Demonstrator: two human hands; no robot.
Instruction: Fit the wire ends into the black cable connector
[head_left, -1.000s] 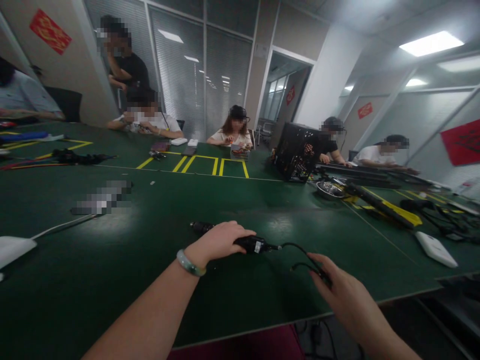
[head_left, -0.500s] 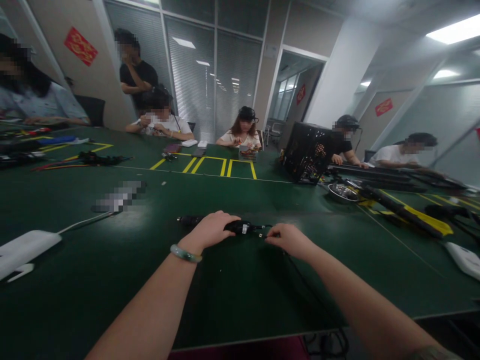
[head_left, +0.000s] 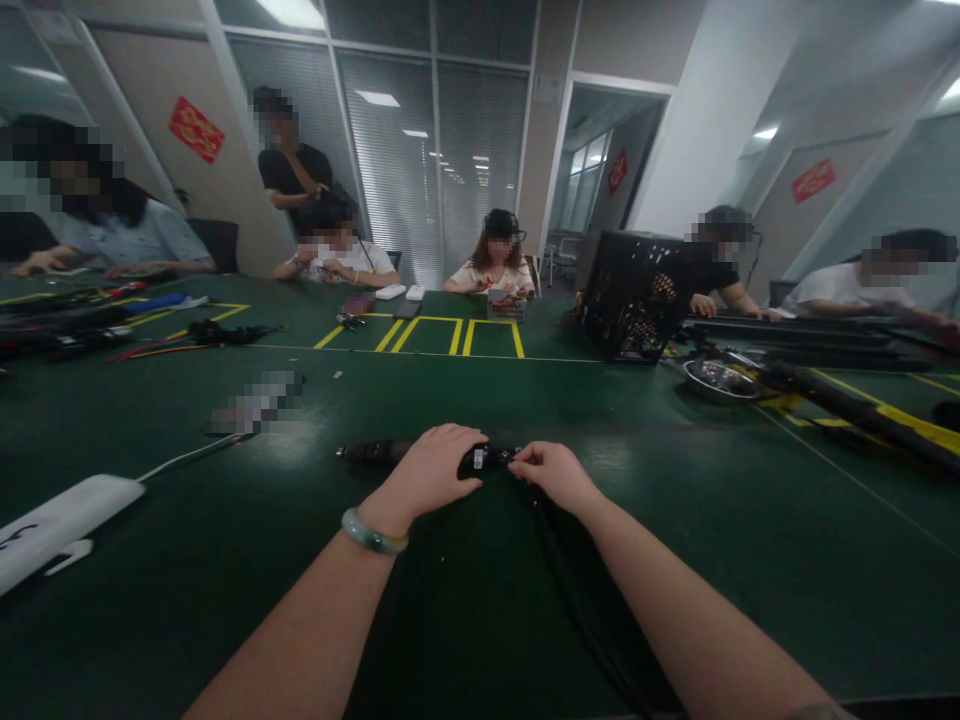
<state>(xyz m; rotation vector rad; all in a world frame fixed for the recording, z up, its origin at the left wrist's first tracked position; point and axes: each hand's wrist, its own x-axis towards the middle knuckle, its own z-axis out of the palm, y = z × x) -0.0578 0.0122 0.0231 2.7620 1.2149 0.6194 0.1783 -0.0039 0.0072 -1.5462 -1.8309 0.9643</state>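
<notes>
A black electric screwdriver [head_left: 382, 453] lies on the green table, its metal tip pointing left. My left hand [head_left: 442, 463] is closed over its body, with the thumb along the near side. A white label shows just past my left fingers. At the right, tail end, my right hand [head_left: 551, 470] pinches a small cable plug, mostly hidden by the fingertips and close against the screwdriver's end. From there a black cable [head_left: 566, 570] runs down toward the near table edge. Whether the plug is seated in the socket I cannot tell.
A white power strip [head_left: 75, 515] and a blurred-out phone-like item [head_left: 259, 400] lie on the left. Farther off are a black perforated case [head_left: 630, 295], a metal bowl [head_left: 720, 380] and cable bundles [head_left: 217, 335]. Several people sit across the green table [head_left: 420, 620]; one stands.
My right hand has moved left, bringing the plug from a small gap up to the screwdriver's tail. My left hand keeps its hold. The camera view has shifted slightly.
</notes>
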